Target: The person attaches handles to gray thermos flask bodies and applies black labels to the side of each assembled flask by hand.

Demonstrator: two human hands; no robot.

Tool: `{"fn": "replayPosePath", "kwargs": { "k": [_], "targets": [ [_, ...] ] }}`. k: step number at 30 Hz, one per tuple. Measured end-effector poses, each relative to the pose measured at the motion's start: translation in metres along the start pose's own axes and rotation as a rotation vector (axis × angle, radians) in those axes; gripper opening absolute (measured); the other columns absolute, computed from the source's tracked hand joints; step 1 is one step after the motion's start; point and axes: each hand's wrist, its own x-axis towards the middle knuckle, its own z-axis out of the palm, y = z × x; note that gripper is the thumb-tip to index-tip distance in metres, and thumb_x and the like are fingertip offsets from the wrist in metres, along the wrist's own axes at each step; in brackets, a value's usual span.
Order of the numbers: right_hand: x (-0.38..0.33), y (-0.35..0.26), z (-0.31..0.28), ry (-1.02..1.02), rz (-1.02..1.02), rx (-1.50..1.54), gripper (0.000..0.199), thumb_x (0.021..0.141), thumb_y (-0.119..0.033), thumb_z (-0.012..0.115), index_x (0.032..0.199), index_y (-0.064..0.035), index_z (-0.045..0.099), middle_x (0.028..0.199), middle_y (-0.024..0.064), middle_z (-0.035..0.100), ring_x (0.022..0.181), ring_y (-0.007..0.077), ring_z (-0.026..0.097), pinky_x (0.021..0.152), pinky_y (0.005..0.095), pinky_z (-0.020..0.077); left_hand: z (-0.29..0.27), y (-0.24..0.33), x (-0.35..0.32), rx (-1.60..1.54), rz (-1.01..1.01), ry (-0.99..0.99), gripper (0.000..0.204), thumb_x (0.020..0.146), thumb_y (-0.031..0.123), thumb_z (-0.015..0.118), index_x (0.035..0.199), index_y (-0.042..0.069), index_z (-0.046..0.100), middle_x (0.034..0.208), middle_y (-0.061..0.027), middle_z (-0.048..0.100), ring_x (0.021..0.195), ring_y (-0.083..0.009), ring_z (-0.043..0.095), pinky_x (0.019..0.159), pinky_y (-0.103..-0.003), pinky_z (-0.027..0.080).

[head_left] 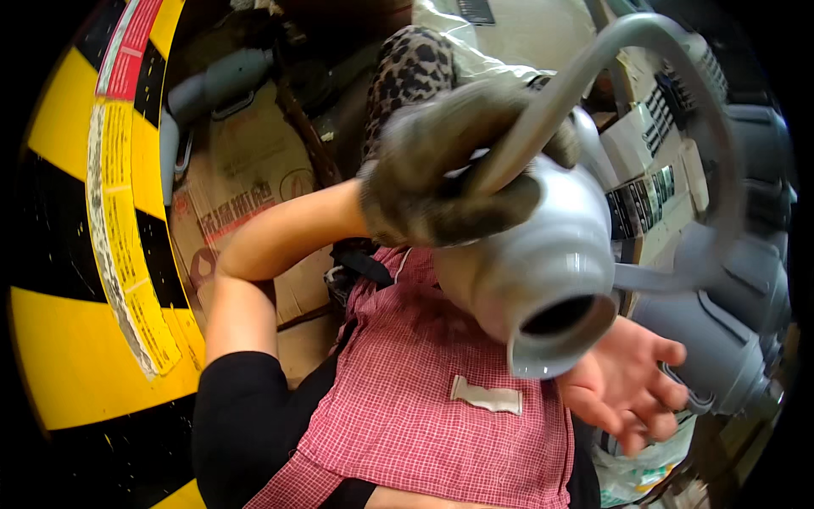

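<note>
I see the left hand [445, 165] in a grey-brown work glove, its fingers [500, 199] clenched around the curved handle [585, 64] of a grey kettle [534, 263]. The handle rises from just beyond those fingers, arcs up and over to the right, and comes down to the kettle body on the far side. The kettle body hangs directly under the gloved fingers, touching the glove's palm side, and is tilted so that its round open mouth [564, 316] faces down and toward me. The right hand [623, 386] is bare, palm up, fingers [666, 394] spread and released; it sits just below and to the right of the mouth, and I cannot tell whether it touches the rim. Beneath both hands lies a red checked apron [424, 407] with a small pale label [487, 396] stitched on it, below the kettle. Further grey kettles [729, 339] are stacked just right of the open fingers. Well left of the gloved fingers stands a yellow-and-black striped panel [76, 254], with a flattened carton [246, 187] between it and the left forearm. Leopard-print cloth [411, 68] shows just above the glove.
</note>
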Motion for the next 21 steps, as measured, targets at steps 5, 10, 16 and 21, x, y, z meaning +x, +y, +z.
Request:
{"fn": "replayPosePath", "kwargs": {
  "k": [5,10,16,21],
  "targets": [
    [0.024,0.068,-0.002,-0.156,0.708,-0.005,0.071,0.103,-0.058,0.048,0.148,-0.0046,0.043,0.149,0.0248,0.047,0.138,0.0395,0.047,0.112,0.0542,0.0389,-0.039,-0.033,0.022,0.141,0.490,0.020,0.058,0.082,0.033,0.083,0.126,0.003,0.062,0.117,-0.0129,0.066,0.105,-0.0218,0.062,0.094,-0.036,0.050],
    [0.040,0.087,0.029,-0.806,0.827,0.412,0.061,0.084,-0.037,0.078,0.133,-0.0025,0.065,0.156,0.0213,0.047,0.145,0.0327,0.045,0.119,0.0412,0.0312,-0.023,-0.068,-0.004,0.523,0.268,-0.322,0.092,0.083,0.042,0.083,0.154,0.002,0.041,0.144,-0.0184,0.054,0.135,-0.0340,0.050,0.114,-0.047,0.038],
    [0.028,0.032,0.044,-0.903,0.544,0.246,0.050,0.069,-0.017,0.091,0.114,-0.0100,0.069,0.145,0.0265,0.056,0.139,0.0448,0.050,0.115,0.0510,0.0385,0.003,-0.092,-0.060,-0.021,-0.031,-0.021,0.083,0.096,0.042,0.068,0.159,0.004,0.031,0.156,-0.0192,0.043,0.143,-0.0364,0.043,0.119,-0.046,0.033],
    [0.013,0.013,0.051,-0.833,0.601,0.223,0.053,0.068,-0.012,0.090,0.115,-0.0125,0.067,0.148,0.0304,0.052,0.142,0.0494,0.045,0.115,0.0537,0.0376,0.019,-0.094,-0.057,0.012,0.059,0.069,0.076,0.099,0.041,0.063,0.158,0.004,0.031,0.157,-0.0195,0.041,0.144,-0.0358,0.043,0.120,-0.047,0.033]
  ]
}}
